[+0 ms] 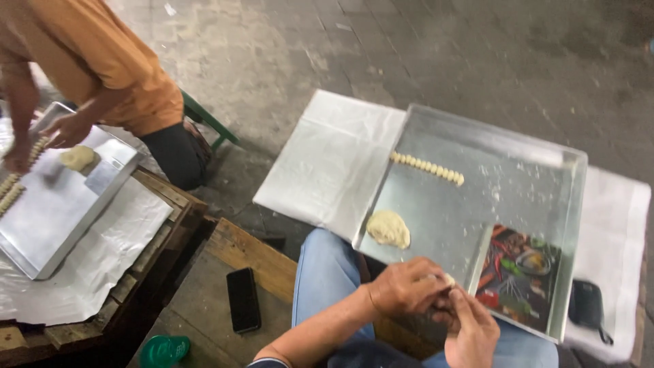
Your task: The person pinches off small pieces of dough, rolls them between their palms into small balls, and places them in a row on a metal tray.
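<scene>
Left hand (407,286) and right hand (470,330) cupped together around a small dough piece (448,279) over the metal tray's (477,136) near edge; likely to drop off the rim if the pinch loosens.

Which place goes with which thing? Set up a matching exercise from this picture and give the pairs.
Things:
1. dough lump
2. row of dough pieces
3. black phone
4. picture card

Places:
a. on the wooden bench
b. tray's near left part
c. tray's near right corner
d. tray's far part

Pairs: 1-b, 2-d, 3-a, 4-c
</scene>
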